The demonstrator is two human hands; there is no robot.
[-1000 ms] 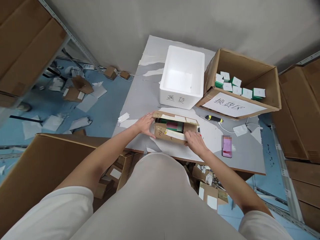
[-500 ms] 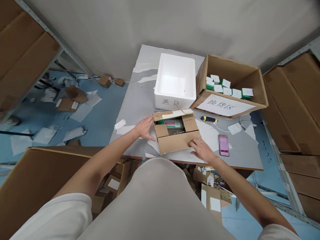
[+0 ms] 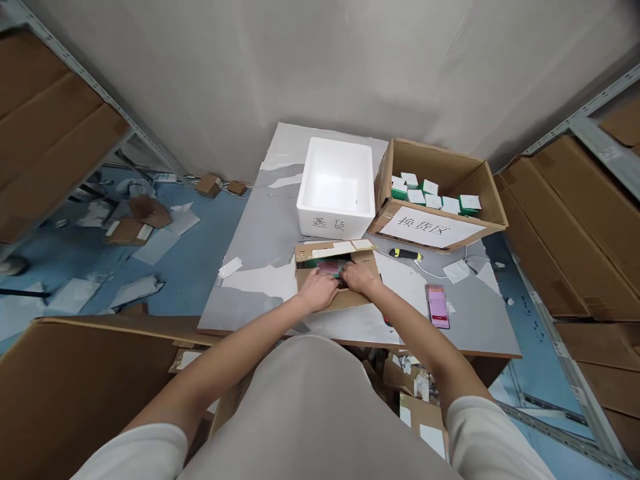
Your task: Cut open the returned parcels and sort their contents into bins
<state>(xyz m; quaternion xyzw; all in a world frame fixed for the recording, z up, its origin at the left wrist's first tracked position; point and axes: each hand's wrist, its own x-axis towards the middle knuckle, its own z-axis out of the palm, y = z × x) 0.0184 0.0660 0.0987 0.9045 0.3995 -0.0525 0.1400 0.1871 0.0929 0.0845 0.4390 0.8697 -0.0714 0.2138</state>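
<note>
A small brown cardboard box (image 3: 350, 301) lies on the table near its front edge, with its top open and a back flap raised. Inside it, part of a green-and-pink package (image 3: 329, 267) shows. My left hand (image 3: 319, 291) reaches over the box's front flap, its fingers curled into the opening. From the other side, my right hand (image 3: 359, 275) dips into the same opening with bent fingers, close to the left. Both sets of fingertips are hidden in the box, so what they grip cannot be made out.
Behind the box stands a white foam box (image 3: 336, 225) with handwriting. To its right, a large carton (image 3: 430, 230) holds several green-and-white boxes. A yellow-black cutter (image 3: 405, 254), a phone (image 3: 438, 307) and paper scraps lie on the table (image 3: 260, 233). Shelves with cartons flank both sides.
Both hands have moved from the outer sides of the small box into its opening, coming close together. The view has shifted, so the table sits lower in the picture.
</note>
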